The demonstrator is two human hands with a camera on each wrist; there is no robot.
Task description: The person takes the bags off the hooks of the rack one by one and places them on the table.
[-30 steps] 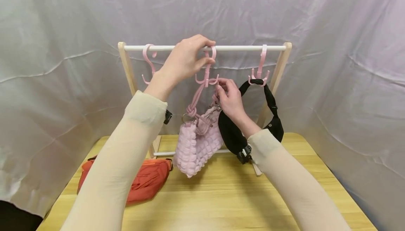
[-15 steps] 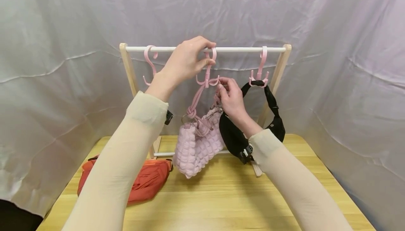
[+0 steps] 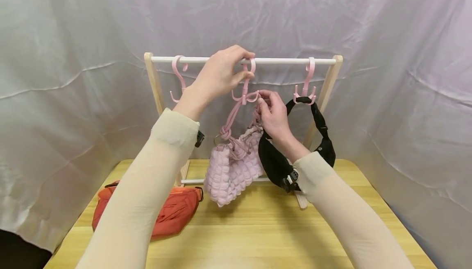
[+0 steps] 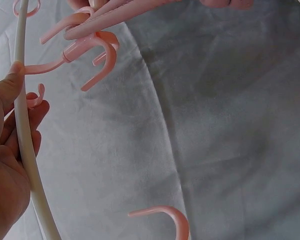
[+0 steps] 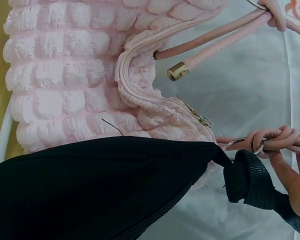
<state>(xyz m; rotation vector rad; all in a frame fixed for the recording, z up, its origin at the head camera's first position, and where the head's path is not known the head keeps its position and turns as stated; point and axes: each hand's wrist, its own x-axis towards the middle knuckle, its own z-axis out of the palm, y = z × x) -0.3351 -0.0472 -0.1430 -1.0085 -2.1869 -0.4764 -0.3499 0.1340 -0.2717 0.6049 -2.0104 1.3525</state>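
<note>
My left hand (image 3: 223,74) is up at the white rail (image 4: 26,130), its thumb and fingers pinching the curved top of the middle pink hook (image 3: 245,89). From that hook hangs a pale pink puffy bag (image 3: 232,175), its knotted pink cord strap (image 3: 231,115) looped over the lower prongs. My right hand (image 3: 274,115) pinches the strap's other side just beside the right prong, close below the rail. In the right wrist view, the fingers (image 5: 285,172) show near the knot (image 5: 275,137) and metal ring at the pink bag's end.
A black belt bag (image 3: 273,156) hangs from the right pink hook (image 3: 306,84), partly behind my right forearm. The left pink hook (image 3: 178,72) bears nothing visible. A red belt bag (image 3: 173,215) lies on the wooden table (image 3: 236,236), partly covered by my left sleeve.
The whole head view has shifted slightly, so the rack sits a little lower and further right. Both hands keep their holds on the hook and the strap.
</note>
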